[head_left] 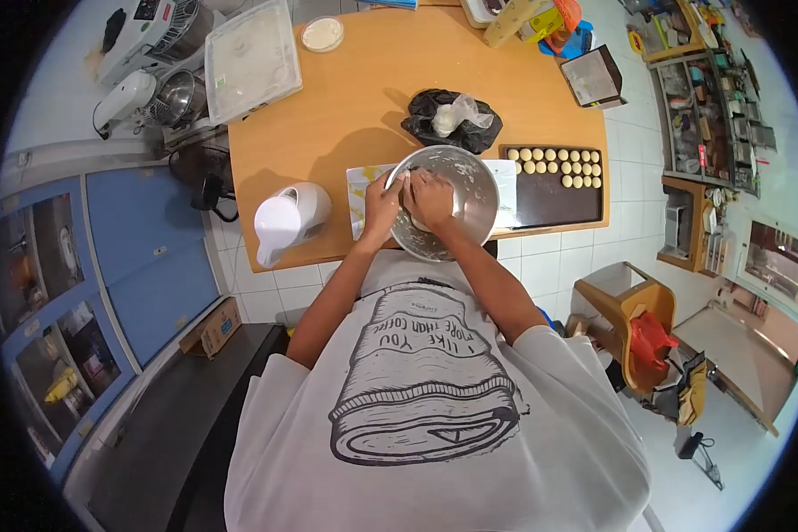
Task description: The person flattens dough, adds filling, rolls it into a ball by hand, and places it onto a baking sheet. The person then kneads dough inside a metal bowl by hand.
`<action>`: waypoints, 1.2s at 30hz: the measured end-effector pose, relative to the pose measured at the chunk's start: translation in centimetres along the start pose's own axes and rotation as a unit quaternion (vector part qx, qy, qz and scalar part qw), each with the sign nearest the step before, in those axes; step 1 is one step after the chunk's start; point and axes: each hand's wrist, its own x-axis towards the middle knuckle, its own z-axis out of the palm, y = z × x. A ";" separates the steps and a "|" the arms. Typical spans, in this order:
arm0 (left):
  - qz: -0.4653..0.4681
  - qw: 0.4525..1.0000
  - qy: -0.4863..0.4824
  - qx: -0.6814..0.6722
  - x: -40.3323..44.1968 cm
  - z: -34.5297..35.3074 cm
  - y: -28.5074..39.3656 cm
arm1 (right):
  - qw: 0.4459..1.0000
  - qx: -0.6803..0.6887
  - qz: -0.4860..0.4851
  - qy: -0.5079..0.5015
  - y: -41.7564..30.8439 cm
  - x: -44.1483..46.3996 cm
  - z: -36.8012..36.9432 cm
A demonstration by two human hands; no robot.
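Note:
A round metal bowl (481, 199) with pale smears on its inner wall stands at the table's near edge. My left hand (383, 206) is closed on the bowl's left rim, its fingertips turned inward. Inside the bowl, my right hand (432, 201) is curled down into pale dough (416, 222), which it mostly covers. The tips of its fingers are hidden. Beneath the bowl lies a printed sheet (357, 191). Just behind it sits a black plastic bag (427, 111) with a clear bag (457, 115) holding something whitish.
A dark baking tray (554, 202) with rows of small round dough balls (565, 155) is right of the bowl. Left stands a white pitcher (284, 222). Farther back are a large plastic container (255, 62) and a small round tub (323, 35). A wooden chair (634, 324) is at right.

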 end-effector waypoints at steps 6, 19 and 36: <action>-0.032 0.999 0.003 -0.041 0.1 0.0 -0.2 | 0.999 0.020 -0.029 -0.013 0.7 0.3 0.3; 0.002 0.999 0.035 0.028 -0.4 -0.1 -0.8 | 0.976 0.185 0.097 0.060 2.4 0.7 0.7; 0.102 0.988 -0.006 0.118 -0.5 -0.4 -1.4 | 0.938 0.287 0.172 0.092 0.3 1.2 1.2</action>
